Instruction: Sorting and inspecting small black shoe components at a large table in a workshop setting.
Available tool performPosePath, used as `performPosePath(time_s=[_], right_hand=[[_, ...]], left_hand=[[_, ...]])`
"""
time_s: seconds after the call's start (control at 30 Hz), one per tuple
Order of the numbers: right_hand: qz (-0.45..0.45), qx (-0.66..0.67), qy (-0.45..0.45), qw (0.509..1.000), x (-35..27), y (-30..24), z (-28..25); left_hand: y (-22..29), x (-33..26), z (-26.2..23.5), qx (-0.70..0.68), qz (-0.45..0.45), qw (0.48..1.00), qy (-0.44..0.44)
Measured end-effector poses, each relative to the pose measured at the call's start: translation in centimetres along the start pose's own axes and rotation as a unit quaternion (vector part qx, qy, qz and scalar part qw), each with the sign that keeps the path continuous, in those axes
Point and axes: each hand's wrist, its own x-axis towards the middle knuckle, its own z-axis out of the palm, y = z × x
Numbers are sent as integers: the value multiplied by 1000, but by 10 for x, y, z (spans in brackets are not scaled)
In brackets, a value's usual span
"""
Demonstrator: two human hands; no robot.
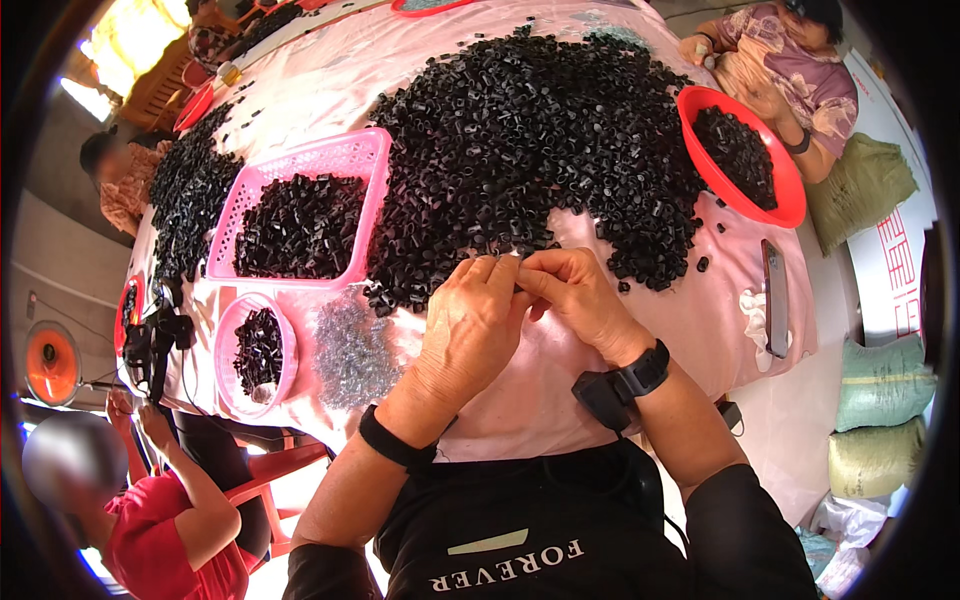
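My left hand (pixel 468 330) and my right hand (pixel 572 297) meet fingertip to fingertip over the pink-covered table (pixel 640 320), just at the near edge of a big heap of small black plastic pieces (pixel 530 130). Both hands pinch something very small between thumb and fingers; it is mostly hidden by the fingers. A patch of small shiny metal pieces (pixel 350 350) lies just left of my left hand. Each wrist wears a black band.
A pink rectangular basket (pixel 345 155) and a small round pink basket (pixel 228 330) hold black pieces at left. A red bowl (pixel 775 205) of black pieces stands at right, a phone (pixel 775 297) near it. Other people sit around the table. Sacks (pixel 880 385) lie at right.
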Motion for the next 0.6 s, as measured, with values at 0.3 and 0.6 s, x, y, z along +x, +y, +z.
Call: performPosePath(time_s=[0.3,0.6], right_hand=[[18,36,5,999,1,0,1],[-6,25,22,999,0,-6,2]], left_hand=[[-26,-1,-14,21,-67,996,47],[-52,-9,-94,56,-226,973,10]])
